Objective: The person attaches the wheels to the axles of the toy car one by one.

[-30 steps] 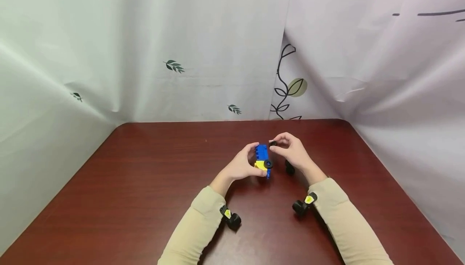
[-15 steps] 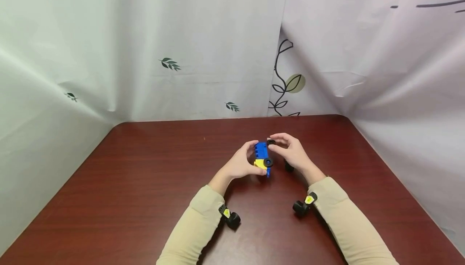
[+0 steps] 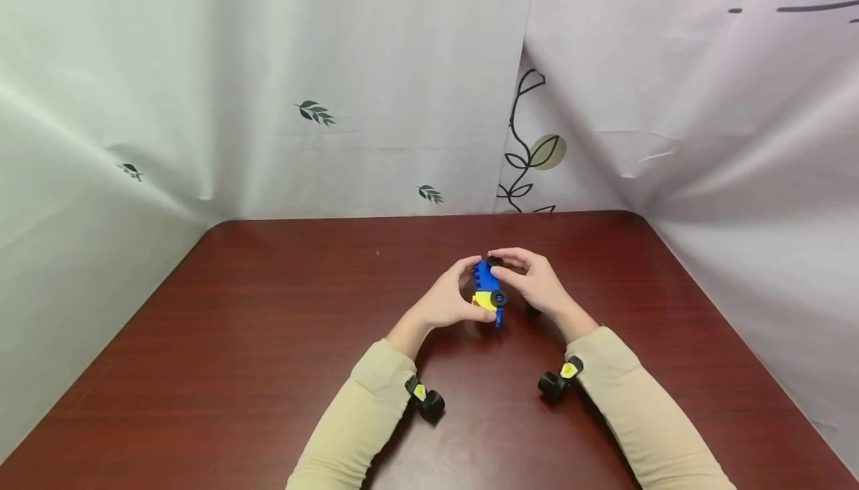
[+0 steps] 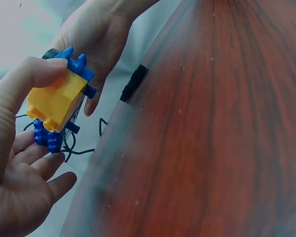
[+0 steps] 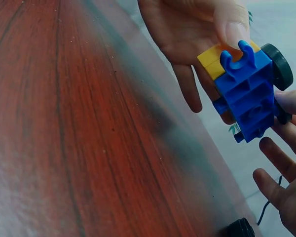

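My left hand [image 3: 443, 302] grips a toy car [image 3: 486, 277] made of a blue base and a yellow block [image 4: 56, 101], thumb at the yellow end. A black wheel [image 5: 276, 66] sits on the car's near axle, on the side facing right. At the far axle on that same side, my right hand [image 3: 537, 281] pinches a second black wheel [image 3: 494, 261] against the blue base. The right wrist view shows the ribbed blue underside [image 5: 246, 94] with a hook at one end. Opposite, the axle stubs [image 4: 91, 92] are bare.
On the reddish-brown table [image 3: 302, 341], a black object [image 3: 533, 309] lies partly hidden below the right hand. Black wrist cameras [image 3: 429, 404] hang from both sleeves. A white printed curtain [image 3: 376, 87] surrounds the table's back and sides.
The right hand has moved left with its wheel, from a small gap beside the car to contact with the far end of the base. The left hand keeps its hold, nearly still.
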Tool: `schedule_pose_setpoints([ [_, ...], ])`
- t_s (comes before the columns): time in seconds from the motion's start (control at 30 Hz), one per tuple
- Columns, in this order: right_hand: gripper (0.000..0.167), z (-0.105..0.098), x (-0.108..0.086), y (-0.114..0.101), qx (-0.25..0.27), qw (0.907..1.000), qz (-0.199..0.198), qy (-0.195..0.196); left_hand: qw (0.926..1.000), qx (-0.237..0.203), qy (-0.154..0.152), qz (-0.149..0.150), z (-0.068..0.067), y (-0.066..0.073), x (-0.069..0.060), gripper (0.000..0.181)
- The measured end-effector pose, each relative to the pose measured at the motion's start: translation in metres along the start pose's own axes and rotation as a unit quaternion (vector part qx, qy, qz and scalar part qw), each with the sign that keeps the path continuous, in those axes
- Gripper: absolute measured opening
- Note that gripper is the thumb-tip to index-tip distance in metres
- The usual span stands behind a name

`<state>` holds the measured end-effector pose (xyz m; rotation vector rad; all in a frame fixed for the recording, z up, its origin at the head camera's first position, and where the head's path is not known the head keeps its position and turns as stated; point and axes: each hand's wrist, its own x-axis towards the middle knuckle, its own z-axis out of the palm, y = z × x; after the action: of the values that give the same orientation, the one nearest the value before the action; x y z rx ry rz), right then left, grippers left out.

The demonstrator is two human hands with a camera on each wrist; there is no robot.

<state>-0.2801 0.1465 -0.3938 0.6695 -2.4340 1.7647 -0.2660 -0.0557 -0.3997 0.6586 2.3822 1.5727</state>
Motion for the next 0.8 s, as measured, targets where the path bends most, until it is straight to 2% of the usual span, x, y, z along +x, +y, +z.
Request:
schedule_pose_setpoints([
  [0.2, 0.038, 0.001, 0.002, -0.001, 0.035, 0.9991, 0.020, 0.013, 0.9999, 0.005, 0.006, 0.008, -0.001, 0.004, 0.000, 0.097],
  [0.43, 0.045, 0.000, 0.004, -0.004, 0.110, 0.9895, 0.090, 0.027, 0.9987, 0.035, 0.006, 0.038, 0.003, 0.010, 0.001, 0.099],
  [0.67, 0.050, 0.000, 0.001, -0.007, 0.178, 0.9692, 0.169, -0.023, 0.9970, 0.048, 0.014, 0.058, 0.007, 0.011, -0.001, 0.101],
  [0.8, 0.050, 0.001, -0.001, -0.005, 0.197, 0.9626, 0.182, -0.039, 0.9966, 0.054, 0.015, 0.060, 0.009, 0.009, -0.001, 0.101],
])
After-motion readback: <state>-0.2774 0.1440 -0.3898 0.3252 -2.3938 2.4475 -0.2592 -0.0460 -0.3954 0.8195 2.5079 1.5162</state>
